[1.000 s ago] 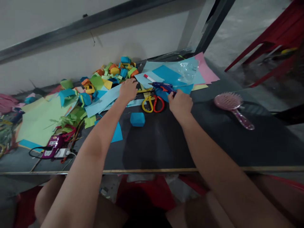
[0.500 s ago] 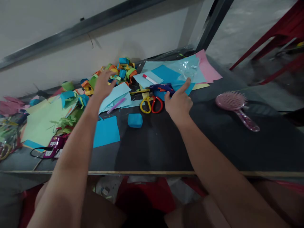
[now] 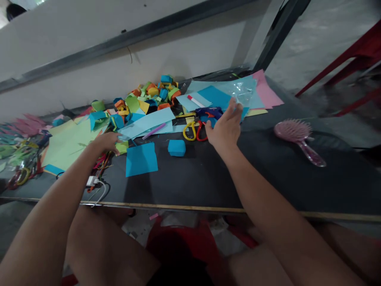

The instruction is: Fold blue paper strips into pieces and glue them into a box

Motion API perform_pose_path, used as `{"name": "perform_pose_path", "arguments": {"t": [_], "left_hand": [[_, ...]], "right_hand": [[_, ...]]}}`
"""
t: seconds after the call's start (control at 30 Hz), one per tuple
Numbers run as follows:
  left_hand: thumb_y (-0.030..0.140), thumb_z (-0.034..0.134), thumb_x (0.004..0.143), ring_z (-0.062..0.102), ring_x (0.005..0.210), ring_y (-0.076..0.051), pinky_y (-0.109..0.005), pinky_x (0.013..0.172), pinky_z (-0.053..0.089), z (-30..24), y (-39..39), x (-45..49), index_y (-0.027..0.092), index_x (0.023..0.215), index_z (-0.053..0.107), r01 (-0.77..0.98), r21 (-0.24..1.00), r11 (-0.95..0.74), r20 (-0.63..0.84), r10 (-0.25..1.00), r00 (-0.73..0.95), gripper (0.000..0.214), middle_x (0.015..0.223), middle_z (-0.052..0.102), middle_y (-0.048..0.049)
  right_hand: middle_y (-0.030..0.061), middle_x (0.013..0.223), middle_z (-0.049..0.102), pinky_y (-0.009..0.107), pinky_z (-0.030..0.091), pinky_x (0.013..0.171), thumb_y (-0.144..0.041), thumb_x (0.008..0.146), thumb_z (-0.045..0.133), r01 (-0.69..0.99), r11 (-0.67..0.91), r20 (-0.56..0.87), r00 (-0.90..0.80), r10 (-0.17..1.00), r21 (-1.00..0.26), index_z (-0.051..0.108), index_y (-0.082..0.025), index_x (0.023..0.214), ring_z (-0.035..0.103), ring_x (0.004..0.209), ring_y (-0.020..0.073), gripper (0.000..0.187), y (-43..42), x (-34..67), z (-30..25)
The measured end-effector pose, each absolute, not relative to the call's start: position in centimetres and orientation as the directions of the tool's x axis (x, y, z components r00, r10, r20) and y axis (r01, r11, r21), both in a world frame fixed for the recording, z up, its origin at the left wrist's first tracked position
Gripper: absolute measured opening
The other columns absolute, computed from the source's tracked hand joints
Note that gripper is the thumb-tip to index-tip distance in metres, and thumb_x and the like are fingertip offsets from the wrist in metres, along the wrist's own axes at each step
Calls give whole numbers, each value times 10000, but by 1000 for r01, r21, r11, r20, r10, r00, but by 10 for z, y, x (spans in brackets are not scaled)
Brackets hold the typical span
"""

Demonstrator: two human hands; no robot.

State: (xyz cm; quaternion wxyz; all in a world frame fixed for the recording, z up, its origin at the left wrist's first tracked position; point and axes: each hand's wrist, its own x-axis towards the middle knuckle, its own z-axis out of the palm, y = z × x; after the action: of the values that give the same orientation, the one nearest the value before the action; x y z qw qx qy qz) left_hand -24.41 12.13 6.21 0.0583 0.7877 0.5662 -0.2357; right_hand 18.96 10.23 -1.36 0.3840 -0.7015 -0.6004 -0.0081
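Note:
My left hand (image 3: 108,141) reaches low to the left, fingers stretched over small green paper scraps (image 3: 121,147) beside a large green sheet (image 3: 67,145). It holds nothing that I can see. My right hand (image 3: 226,127) hovers open with fingers spread, just in front of a blue glue gun (image 3: 210,113) and next to yellow-and-red scissors (image 3: 195,131). A blue paper square (image 3: 141,159) and a small blue folded box (image 3: 176,147) lie between the two hands on the dark table (image 3: 208,182).
A heap of coloured folded paper pieces (image 3: 149,95) sits at the back by the wall. Light blue strips (image 3: 147,121), a purple pen (image 3: 153,131), a clear plastic bag (image 3: 241,89) and pink paper (image 3: 266,93) lie around. A pink hairbrush (image 3: 297,135) rests right. White cable (image 3: 95,184) at the front left edge.
My left hand swung from the scissors up over the paper heap, then down left to the green scraps. My right hand let go of the glue gun area and opened its fingers.

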Motion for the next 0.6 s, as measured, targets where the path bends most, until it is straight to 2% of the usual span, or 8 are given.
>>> {"name": "perform_pose_path", "arguments": {"t": [0.1, 0.2, 0.33, 0.43, 0.53, 0.57, 0.6], "left_hand": [[304, 821, 483, 572, 1199, -323, -375, 1027, 419, 61, 126, -246, 164, 828, 763, 923, -112, -367, -433, 854, 287, 377, 1383, 571, -172], [313, 815, 483, 640, 1044, -270, -343, 965, 461, 60, 132, -245, 190, 639, 715, 939, 2, -343, -383, 868, 317, 222, 1239, 679, -128], [520, 752, 616, 639, 789, -180, -350, 891, 503, 65, 141, -239, 193, 532, 619, 965, 68, -254, -197, 945, 263, 363, 968, 753, -63], [664, 653, 717, 621, 877, -169, -390, 954, 478, 85, 148, -235, 167, 626, 632, 971, 69, -230, -35, 972, 232, 505, 920, 739, -33], [744, 508, 807, 577, 1020, -144, -389, 1023, 427, 116, 154, -227, 136, 925, 665, 970, 132, -204, 223, 960, 172, 638, 1013, 716, 1], [744, 513, 802, 572, 1032, -137, -380, 1027, 420, 126, 155, -221, 123, 942, 664, 951, 224, -214, 325, 936, 134, 655, 1036, 706, 14], [717, 535, 812, 580, 1003, -122, -368, 1003, 441, 135, 156, -214, 114, 986, 653, 907, 363, -213, 346, 935, 81, 638, 1053, 702, 24]], "right_hand": [[316, 1485, 240, 619, 388, 1026, -322, 860, 509, 842, 98, 491, 212, 845, -531, 102, -76, 1501, 270, 1401, 437, 798, 100, 186, -9], [307, 1484, 248, 612, 391, 1030, -304, 866, 486, 826, 152, 488, 163, 858, -543, 113, -81, 1501, 269, 1407, 427, 770, 98, 184, -5], [288, 1475, 279, 574, 430, 1016, -292, 868, 478, 822, 162, 488, 155, 859, -546, 153, -89, 1497, 300, 1401, 409, 736, 97, 183, -4], [283, 1463, 310, 549, 451, 1007, -284, 872, 468, 824, 180, 510, 147, 848, -537, 186, -78, 1484, 323, 1394, 394, 704, 99, 183, -6], [274, 1457, 343, 536, 465, 989, -272, 886, 446, 821, 234, 525, 93, 846, -521, 235, -84, 1470, 372, 1365, 384, 649, 102, 180, -8], [269, 1456, 355, 538, 465, 985, -265, 890, 438, 818, 255, 529, 70, 846, -516, 253, -93, 1464, 386, 1356, 382, 627, 103, 179, -9], [262, 1455, 366, 542, 463, 984, -257, 892, 432, 814, 275, 533, 50, 845, -512, 273, -104, 1457, 395, 1351, 380, 607, 104, 178, -9]]}}
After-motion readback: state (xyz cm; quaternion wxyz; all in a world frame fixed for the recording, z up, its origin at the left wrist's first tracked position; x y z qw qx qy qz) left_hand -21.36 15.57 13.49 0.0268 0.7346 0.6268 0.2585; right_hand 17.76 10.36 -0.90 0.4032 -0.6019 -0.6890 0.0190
